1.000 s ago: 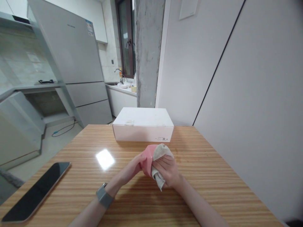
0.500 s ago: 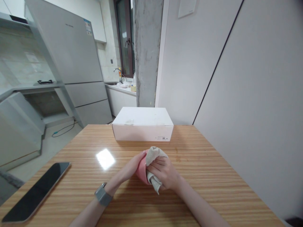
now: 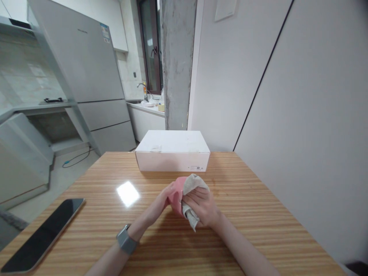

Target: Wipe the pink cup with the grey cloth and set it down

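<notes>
The left hand [image 3: 156, 201] has its fingers closed around a pink object [image 3: 174, 195], while the right hand [image 3: 201, 207] curls over a beige cloth [image 3: 190, 184], pressing it against that object. Both are at lower centre, on or just above the wooden surface [image 3: 247, 214]. A closed white box [image 3: 172, 153] sits beyond, untouched. Relative to the earlier frame, more pink shows above the cloth.

Left hand [image 3: 156, 203], right hand [image 3: 201, 207]: box [image 3: 172, 161] ahead, short gap between; phone [image 3: 43, 235] well left; passage rightward along surface [image 3: 258, 214] up to wall [image 3: 287, 134].
</notes>
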`<control>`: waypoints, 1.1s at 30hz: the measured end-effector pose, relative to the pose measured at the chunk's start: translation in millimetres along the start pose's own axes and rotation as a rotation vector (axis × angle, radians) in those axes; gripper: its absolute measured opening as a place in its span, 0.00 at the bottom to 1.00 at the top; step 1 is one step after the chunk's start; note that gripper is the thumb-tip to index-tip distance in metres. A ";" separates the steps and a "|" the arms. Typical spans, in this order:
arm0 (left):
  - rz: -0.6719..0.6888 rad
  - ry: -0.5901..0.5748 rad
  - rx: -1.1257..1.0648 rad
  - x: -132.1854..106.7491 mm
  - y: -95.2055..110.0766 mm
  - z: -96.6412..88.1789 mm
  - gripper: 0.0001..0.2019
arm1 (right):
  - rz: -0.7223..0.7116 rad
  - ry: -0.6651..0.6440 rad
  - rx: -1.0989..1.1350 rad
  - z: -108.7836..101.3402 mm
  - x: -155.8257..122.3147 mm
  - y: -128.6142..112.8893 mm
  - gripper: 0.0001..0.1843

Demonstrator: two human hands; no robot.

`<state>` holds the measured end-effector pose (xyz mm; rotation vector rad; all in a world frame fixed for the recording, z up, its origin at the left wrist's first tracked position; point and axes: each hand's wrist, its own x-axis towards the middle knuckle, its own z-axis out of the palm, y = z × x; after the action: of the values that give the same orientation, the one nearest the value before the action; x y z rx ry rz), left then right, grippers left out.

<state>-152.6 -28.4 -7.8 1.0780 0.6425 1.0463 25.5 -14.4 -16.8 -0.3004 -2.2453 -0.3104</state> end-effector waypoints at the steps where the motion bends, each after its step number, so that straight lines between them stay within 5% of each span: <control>1: -0.013 0.014 -0.017 1.6 0.6 0.9 0.22 | -0.044 -0.010 -0.010 1.5 1.8 -2.1 0.17; 10: -0.228 0.037 0.151 2.2 5.0 -22.7 0.20 | -0.227 -0.020 -0.015 7.4 9.6 -16.3 0.13; 15: -0.230 0.001 0.232 -0.1 -4.9 -34.5 0.24 | -0.194 -0.060 0.013 4.2 8.4 -10.9 0.16; 22: -0.033 0.028 0.365 -3.5 0.7 -18.1 0.25 | -0.017 0.011 0.134 5.3 7.6 -5.3 0.16; 28: -0.052 -0.073 0.373 -13.2 10.2 -7.5 0.25 | 0.283 0.011 0.262 -0.3 -1.3 -1.3 0.17; 33: -0.076 -0.188 0.076 -7.5 9.0 -4.3 0.26 | 0.126 0.060 0.120 0.6 -3.3 0.6 0.16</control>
<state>-162.5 -32.6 -1.5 1.1933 0.5707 0.8497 27.4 -14.1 -19.7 -0.3622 -2.1643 -0.1160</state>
